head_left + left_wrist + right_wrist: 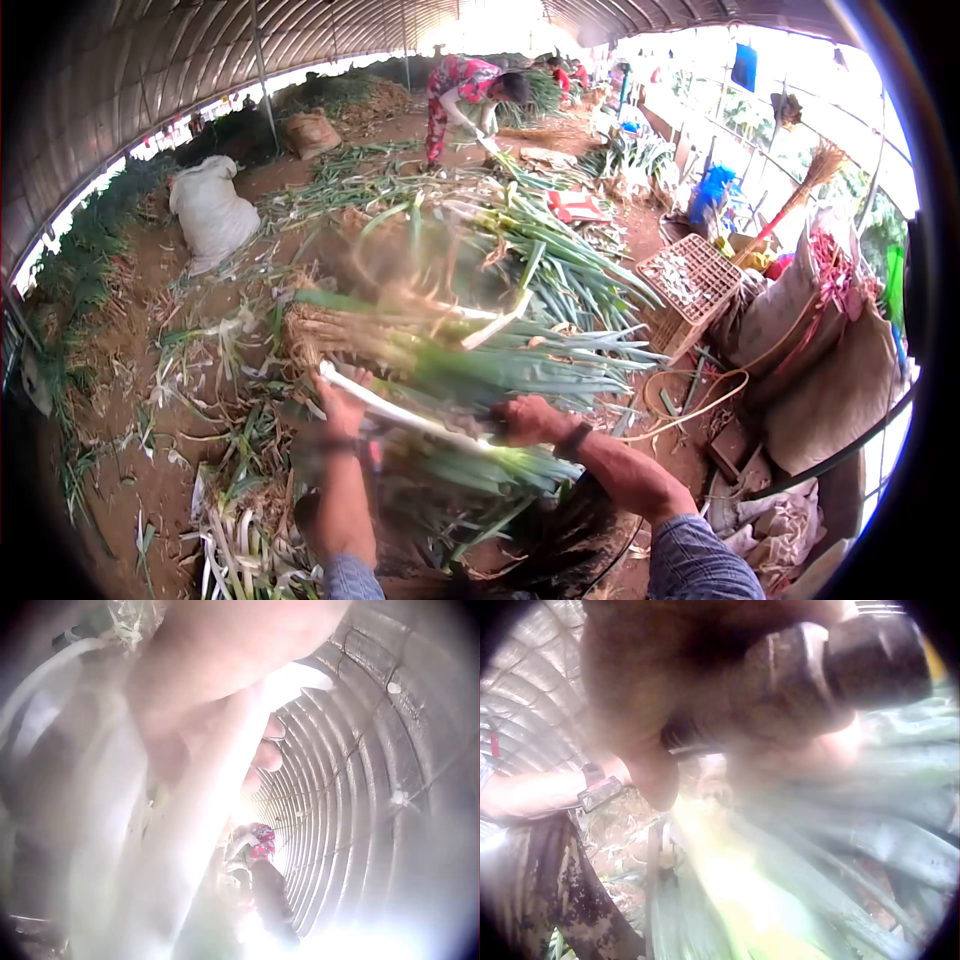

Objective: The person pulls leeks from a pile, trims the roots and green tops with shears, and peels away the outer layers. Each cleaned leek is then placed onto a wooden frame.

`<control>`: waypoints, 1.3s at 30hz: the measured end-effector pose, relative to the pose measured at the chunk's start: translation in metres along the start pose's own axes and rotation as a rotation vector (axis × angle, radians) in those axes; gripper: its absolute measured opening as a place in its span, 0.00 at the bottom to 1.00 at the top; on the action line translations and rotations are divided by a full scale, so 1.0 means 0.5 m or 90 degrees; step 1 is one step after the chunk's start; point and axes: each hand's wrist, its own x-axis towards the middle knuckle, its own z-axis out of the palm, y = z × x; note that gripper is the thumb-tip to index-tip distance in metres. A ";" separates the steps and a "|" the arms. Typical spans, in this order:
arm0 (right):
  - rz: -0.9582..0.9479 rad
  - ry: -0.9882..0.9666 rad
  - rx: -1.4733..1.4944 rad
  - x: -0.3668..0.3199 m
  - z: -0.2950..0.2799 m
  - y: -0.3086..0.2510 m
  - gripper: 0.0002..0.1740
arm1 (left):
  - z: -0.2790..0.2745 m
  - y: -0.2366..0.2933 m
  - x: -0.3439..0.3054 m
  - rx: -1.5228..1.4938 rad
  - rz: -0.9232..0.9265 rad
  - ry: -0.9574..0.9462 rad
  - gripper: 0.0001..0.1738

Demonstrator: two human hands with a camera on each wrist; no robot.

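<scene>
In the head view my left hand grips a large green onion near its root end. Its bare white stalk slants down to the right, with the green leaves by my right hand. The left wrist view shows the white stalk running under my fingers. My right hand is curled round a dark, thick cylindrical tool with ring-like collars, above the green leaves in the right wrist view. Just beyond both hands lies a blurred pile of unpeeled green onions, roots to the left.
A tan hose loops on the ground at right, beside a plastic crate and large sacks. Peeled scraps and stalks lie at lower left. Ahead, a person bends over more onions. A white sack stands at left.
</scene>
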 end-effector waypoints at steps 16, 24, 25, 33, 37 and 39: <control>-0.082 0.046 0.008 0.030 0.047 0.049 0.23 | -0.061 -0.051 0.075 0.230 0.267 -0.036 0.30; 0.053 0.013 -0.064 0.049 0.074 0.055 0.23 | 0.020 -0.163 -0.051 -0.016 0.058 -0.179 0.33; 0.020 0.028 -0.061 0.046 0.057 0.031 0.22 | 0.041 -0.167 -0.064 -0.019 0.062 -0.187 0.31; -0.010 0.096 0.026 0.035 0.017 -0.023 0.19 | 0.062 -0.203 -0.101 0.057 0.060 -0.208 0.21; -0.069 0.118 0.089 0.018 -0.007 -0.022 0.19 | 0.061 -0.167 -0.069 -0.024 0.004 -0.253 0.18; -0.098 0.090 0.073 0.001 0.000 0.009 0.18 | 0.104 -0.112 -0.076 -0.001 0.100 -0.186 0.17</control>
